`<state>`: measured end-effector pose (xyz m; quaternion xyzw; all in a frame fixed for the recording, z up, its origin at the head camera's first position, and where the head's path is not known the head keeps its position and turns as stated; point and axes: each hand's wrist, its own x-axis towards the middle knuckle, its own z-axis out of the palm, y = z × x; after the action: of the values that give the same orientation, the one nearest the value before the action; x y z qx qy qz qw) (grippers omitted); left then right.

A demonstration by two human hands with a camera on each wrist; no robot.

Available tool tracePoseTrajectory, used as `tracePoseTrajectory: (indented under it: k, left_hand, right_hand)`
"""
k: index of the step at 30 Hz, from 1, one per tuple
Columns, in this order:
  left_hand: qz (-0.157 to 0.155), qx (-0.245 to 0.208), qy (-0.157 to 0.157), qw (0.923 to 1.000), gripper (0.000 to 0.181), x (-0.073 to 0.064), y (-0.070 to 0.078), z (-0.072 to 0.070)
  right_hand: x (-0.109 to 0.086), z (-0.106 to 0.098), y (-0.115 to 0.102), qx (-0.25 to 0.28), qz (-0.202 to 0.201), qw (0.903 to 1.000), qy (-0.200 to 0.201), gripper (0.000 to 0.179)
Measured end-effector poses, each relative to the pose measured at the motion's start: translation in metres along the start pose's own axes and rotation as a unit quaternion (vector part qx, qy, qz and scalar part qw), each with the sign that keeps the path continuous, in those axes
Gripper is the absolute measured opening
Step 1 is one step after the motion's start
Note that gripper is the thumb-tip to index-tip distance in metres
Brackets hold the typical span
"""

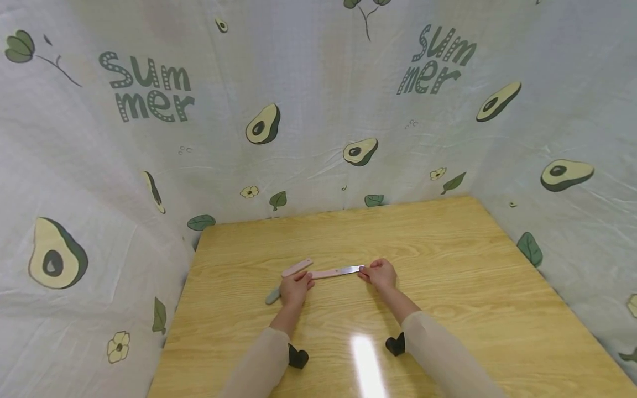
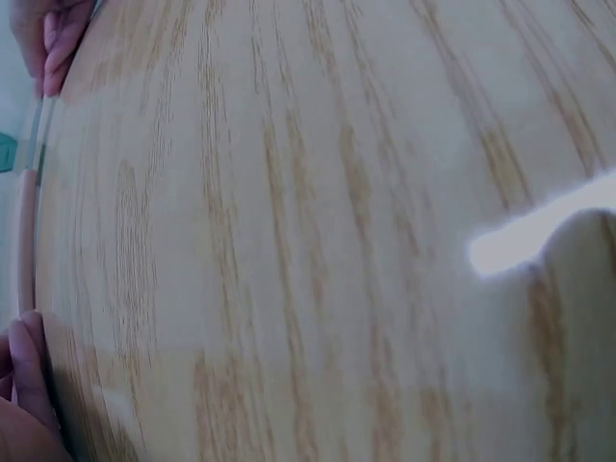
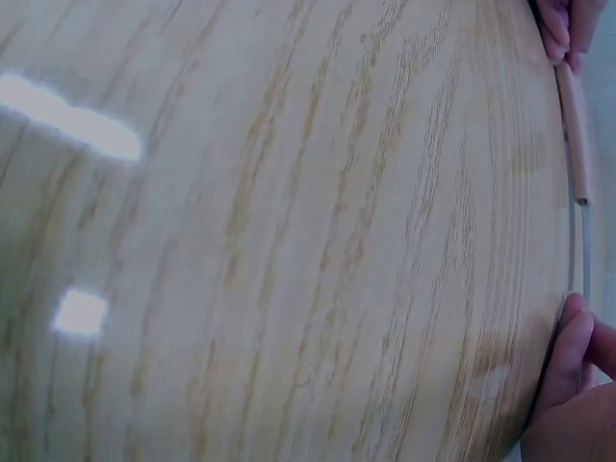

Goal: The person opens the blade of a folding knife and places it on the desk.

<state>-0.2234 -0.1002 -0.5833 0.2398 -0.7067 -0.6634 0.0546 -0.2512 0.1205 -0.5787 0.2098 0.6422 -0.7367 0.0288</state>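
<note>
A small knife (image 1: 325,273) with a long pink part and a bare silvery blade lies level between my two hands. My left hand (image 1: 294,287) pinches the far left end of its pink part (image 2: 27,241). Thumb and fingers of my right hand (image 1: 380,273) pinch the blade's right end, hiding the tip. Just behind the left hand lies another slim pink piece (image 1: 297,267) with a small hole near its end. A grey rounded piece (image 1: 272,297) pokes out to the left of that hand, partly covered by it.
The wood-grained table (image 1: 448,265) stretches around the hands, with a bright light reflection (image 1: 367,365) near its front. A pale curtain (image 1: 308,72) printed with avocados and lettering borders the table at the back and both sides.
</note>
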Motion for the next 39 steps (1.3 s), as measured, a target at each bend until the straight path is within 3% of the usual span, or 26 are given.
tracePoseTrajectory:
  k: [11,18,21,25,30,34,39]
  left_hand:
    - [0.011,0.004,0.009,0.9999,0.024,-0.002,0.001,-0.002]
    - [0.009,-0.016,0.004,0.9998,0.030,-0.004,0.002,-0.002]
    - [0.015,-0.003,-0.003,0.9999,0.034,-0.007,0.004,-0.006]
    - [0.044,0.059,0.006,0.9973,0.035,-0.013,0.010,-0.021]
    - [0.086,0.123,0.041,0.9878,0.033,-0.012,0.018,-0.053]
    - [0.097,0.159,0.064,0.9806,0.037,-0.007,0.020,-0.078]
    - [0.099,0.188,0.050,0.9759,0.047,-0.006,0.015,-0.095]
  right_hand:
    - [-0.005,0.000,-0.003,-0.010,0.001,0.9997,-0.022,0.043]
    - [-0.005,-0.001,-0.002,-0.015,-0.001,0.9996,-0.022,0.043]
    - [-0.005,-0.002,-0.001,-0.020,0.001,0.9996,-0.020,0.042]
    - [-0.006,-0.003,0.001,-0.018,0.009,0.9997,-0.015,0.042]
    - [-0.010,-0.006,0.001,-0.008,0.011,0.9997,-0.019,0.043]
    - [-0.011,-0.011,0.001,0.006,0.005,0.9994,-0.034,0.044]
    - [-0.010,-0.015,0.001,0.016,-0.014,0.9967,-0.078,0.042]
